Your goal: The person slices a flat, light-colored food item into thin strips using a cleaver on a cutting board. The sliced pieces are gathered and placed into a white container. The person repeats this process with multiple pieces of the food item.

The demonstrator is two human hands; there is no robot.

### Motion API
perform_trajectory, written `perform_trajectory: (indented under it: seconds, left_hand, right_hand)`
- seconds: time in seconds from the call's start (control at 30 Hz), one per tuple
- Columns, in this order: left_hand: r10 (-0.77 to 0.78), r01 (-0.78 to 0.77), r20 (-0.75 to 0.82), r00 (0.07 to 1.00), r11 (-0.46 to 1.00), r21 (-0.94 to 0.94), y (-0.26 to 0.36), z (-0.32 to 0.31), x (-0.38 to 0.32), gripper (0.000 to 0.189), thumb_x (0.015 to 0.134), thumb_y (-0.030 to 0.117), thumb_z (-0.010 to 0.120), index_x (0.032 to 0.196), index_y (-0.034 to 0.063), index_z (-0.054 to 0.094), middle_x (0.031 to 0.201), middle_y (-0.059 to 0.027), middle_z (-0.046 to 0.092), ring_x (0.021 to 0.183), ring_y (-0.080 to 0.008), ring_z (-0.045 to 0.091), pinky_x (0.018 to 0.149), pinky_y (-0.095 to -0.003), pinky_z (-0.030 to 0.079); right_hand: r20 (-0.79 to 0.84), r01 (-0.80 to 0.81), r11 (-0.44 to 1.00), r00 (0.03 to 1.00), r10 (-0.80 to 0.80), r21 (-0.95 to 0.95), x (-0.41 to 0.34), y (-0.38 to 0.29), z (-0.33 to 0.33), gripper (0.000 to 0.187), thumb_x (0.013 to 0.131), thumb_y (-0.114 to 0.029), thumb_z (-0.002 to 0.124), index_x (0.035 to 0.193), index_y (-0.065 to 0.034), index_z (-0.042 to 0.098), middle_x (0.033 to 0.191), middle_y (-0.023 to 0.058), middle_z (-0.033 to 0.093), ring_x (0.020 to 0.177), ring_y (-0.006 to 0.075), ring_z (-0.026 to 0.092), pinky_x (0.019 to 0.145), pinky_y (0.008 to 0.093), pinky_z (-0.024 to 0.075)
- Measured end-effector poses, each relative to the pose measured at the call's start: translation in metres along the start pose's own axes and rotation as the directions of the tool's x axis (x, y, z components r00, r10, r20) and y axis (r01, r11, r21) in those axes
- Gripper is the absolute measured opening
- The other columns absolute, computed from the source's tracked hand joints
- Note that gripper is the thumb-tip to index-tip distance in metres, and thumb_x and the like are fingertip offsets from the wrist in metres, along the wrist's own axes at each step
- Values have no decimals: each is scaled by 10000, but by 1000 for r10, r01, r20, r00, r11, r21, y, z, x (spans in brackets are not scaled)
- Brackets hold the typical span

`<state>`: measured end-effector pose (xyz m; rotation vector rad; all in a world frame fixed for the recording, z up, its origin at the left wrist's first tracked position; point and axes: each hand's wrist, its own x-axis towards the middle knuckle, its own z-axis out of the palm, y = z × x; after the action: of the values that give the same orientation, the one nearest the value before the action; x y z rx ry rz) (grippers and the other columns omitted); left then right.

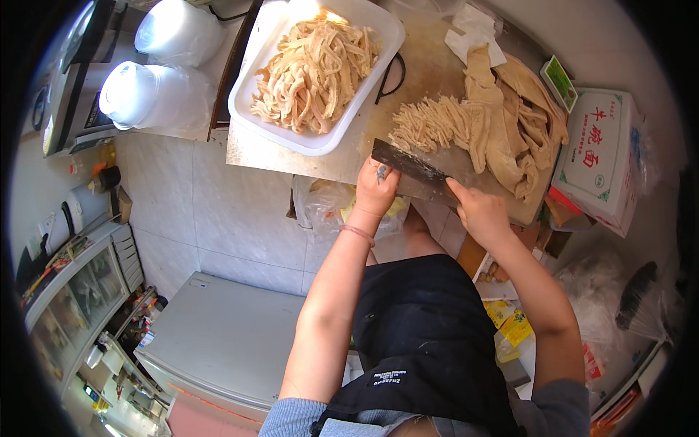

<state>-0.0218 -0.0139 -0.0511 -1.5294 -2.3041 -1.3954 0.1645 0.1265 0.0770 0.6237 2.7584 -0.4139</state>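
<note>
My right hand holds a cleaver at its handle end, the index finger stretched along the blade. At the blade's other end is my left hand, its fingers partly hidden; whether they grip the blade is unclear. Beyond the blade, a pile of thin-cut pale tripe-like strips lies on the worktop. Larger uncut folded pieces of the same food adjoin it on the right. A white plastic tub at the left holds a heap of cut strips.
A printed carton stands right of the worktop. Crumpled white paper lies behind the food. Stacked white plastic containers are at the upper left. A bag hangs below the front edge; a grey appliance top is lower left.
</note>
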Motion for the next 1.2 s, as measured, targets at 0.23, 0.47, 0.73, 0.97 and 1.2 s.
perform_trajectory:
  seconds: [0.23, 0.47, 0.73, 0.97, 1.2]
  left_hand:
    - [-118, 112, -65, 991, 990, -81, 11, -11, 5, 261, 817, -49, 710, 1064, 35, 704, 1189, -134, 697, 1113, -317, 672, 916, -383, 563]
    - [-315, 315, 61, 947, 949, -2, 33, 2, 23, 859, 867, 218, 761, 1548, -7, 289, 1608, -282, 274, 1510, -453, 226, 1227, -566, 155]
    - [-286, 256, 136, 949, 946, 200, 79, 70, 112, 869, 760, 467, 817, 1496, 164, 468, 1580, -176, 375, 1470, -440, 277, 1163, -700, 132]
    - [-114, 74, 155, 981, 968, 240, 63, 83, 114, 565, 728, 271, 777, 1264, 141, 652, 1196, -42, 617, 1255, -345, 486, 1106, -608, 269]
    - [-43, 48, -31, 999, 981, 189, 58, 88, 114, 200, 687, 71, 703, 854, 99, 597, 972, -79, 602, 897, -331, 569, 751, -449, 473]
  right_hand:
    - [-222, -127, 898, 946, 238, 422, -2, 3, 11, 383, 916, -96, 614, 1295, -137, 655, 985, 170, 720, 848, 377, 689, 722, 446, 545]
    - [-234, -156, 781, 903, 362, 605, -42, 26, -24, 272, 957, -98, 612, 1218, -38, 658, 854, 152, 696, 749, 286, 684, 670, 380, 523]
    - [268, -366, 25, 725, 635, 930, -47, 47, -8, 103, 1009, -129, 585, 978, -34, 561, 612, -15, 497, 469, 79, 463, 441, 268, 367]
    - [290, -360, 2, 754, 589, 933, -45, 64, -22, 98, 1017, -120, 583, 982, -35, 551, 604, -12, 481, 464, 78, 458, 430, 268, 365]
    - [297, -313, -75, 762, 576, 947, -39, 64, -7, 86, 1011, -98, 585, 988, -28, 542, 608, -9, 487, 449, 81, 452, 417, 269, 364]
